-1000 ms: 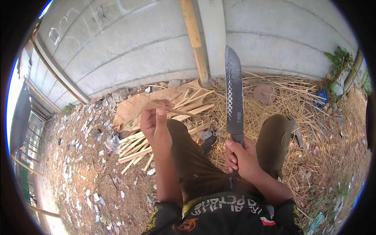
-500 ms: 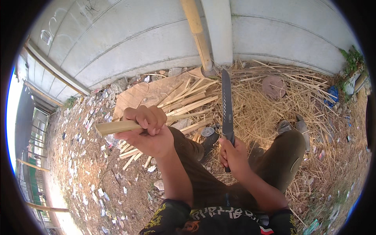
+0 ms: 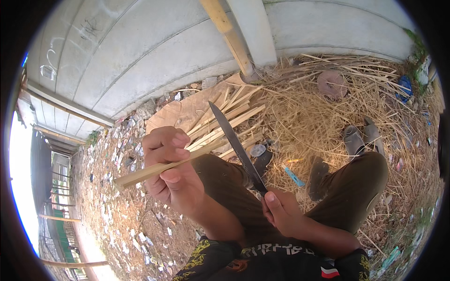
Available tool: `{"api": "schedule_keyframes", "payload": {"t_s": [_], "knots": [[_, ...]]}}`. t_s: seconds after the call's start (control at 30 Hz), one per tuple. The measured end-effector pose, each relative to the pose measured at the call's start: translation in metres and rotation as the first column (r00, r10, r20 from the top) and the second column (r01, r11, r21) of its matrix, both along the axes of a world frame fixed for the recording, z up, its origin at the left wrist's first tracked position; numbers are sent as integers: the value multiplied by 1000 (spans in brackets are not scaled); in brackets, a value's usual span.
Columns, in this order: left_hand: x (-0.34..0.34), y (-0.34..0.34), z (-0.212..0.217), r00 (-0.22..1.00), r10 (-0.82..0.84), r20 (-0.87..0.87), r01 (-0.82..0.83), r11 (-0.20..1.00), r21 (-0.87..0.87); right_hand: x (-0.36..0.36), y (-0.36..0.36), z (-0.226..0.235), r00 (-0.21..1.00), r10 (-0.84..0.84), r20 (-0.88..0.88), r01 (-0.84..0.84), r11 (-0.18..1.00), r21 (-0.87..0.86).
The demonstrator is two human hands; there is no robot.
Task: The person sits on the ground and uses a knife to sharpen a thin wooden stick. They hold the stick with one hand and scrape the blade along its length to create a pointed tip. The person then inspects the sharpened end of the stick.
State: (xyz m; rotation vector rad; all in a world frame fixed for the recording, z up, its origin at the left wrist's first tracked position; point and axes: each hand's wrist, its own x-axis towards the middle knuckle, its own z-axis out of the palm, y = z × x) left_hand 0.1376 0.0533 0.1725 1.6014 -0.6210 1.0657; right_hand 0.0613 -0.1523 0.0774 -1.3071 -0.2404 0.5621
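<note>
My left hand (image 3: pixel 180 189) is raised, its fingers and thumb closed round a flat, pale bamboo strip (image 3: pixel 140 176). One end of the strip points left past the fingers; the other reaches right toward the blade. In my right hand (image 3: pixel 287 214) is a long dark knife (image 3: pixel 234 140), gripped by its handle above my lap. Its tip points up and to the left. The blade crosses in front of the strip's far end in the picture; whether they touch I cannot tell. Beyond both hands, split bamboo pieces (image 3: pixel 228 127) lie heaped on a brown board (image 3: pixel 180 109).
Bamboo shavings (image 3: pixel 300 117) cover the ground ahead, with a round reddish-brown block (image 3: pixel 332 85) on them. A light-blue tool (image 3: pixel 294 176) lies between my feet. A bamboo pole (image 3: pixel 229 35) leans at the grey wall (image 3: pixel 154 56). Litter (image 3: pixel 117 187) is scattered to the left.
The knife has tilted left from upright and come down toward my lap. My left hand has turned, and the strip now slants. The light-blue tool has come into sight.
</note>
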Motion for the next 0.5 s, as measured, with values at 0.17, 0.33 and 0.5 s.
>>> {"api": "schedule_keyframes", "payload": {"t_s": [0.17,0.33,0.5], "knots": [[-3,-14,33,927,-344,152,355,933,-53,-10,-4,7,982,-8,190,9,1000,-3],[-5,-15,49,816,-579,2,579,815,-15,-13,8,-7,994,-78,80,74,996,45],[-16,-40,30,957,-180,226,250,907,-338,-11,7,-16,917,-83,390,120,990,-71]]}}
